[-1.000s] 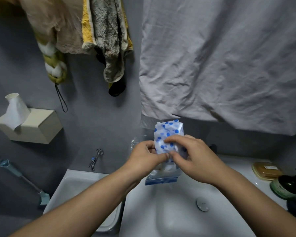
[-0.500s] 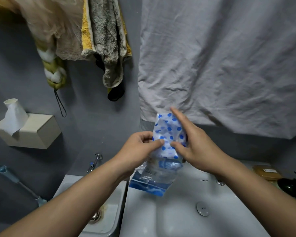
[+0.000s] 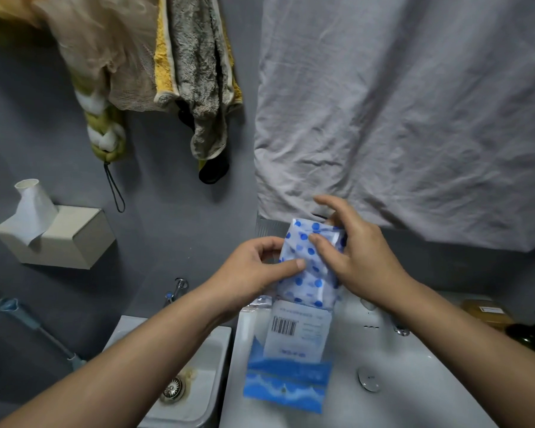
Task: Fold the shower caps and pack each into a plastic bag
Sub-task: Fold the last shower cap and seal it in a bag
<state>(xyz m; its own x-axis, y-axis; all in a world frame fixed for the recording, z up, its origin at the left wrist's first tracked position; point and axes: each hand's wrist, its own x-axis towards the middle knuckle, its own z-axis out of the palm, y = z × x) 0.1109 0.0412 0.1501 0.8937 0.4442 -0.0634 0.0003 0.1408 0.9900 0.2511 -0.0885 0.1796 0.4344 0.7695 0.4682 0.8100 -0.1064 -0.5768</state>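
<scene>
A folded white shower cap [image 3: 309, 267] with blue dots stands upright over the white sink. Its lower end sits in the mouth of a clear plastic bag [image 3: 291, 359] that has a barcode label and a blue printed bottom. My left hand [image 3: 254, 270] grips the cap's left edge, thumb across its front. My right hand [image 3: 355, 257] holds the cap's right side, thumb on the front, index finger raised above the top edge. The bag hangs down below both hands.
A large white basin [image 3: 414, 381] lies under the bag; a smaller sink [image 3: 198, 359] with a drain sits to its left. A tissue box [image 3: 62, 239] is fixed on the grey wall. Towels and a grey sheet hang above. Soap and a dark bottle stand at the right.
The bag has swung down to hang straight, its barcode side now facing me. My right hand has shifted to the cap's right edge, and the cap sits a little deeper in the bag.
</scene>
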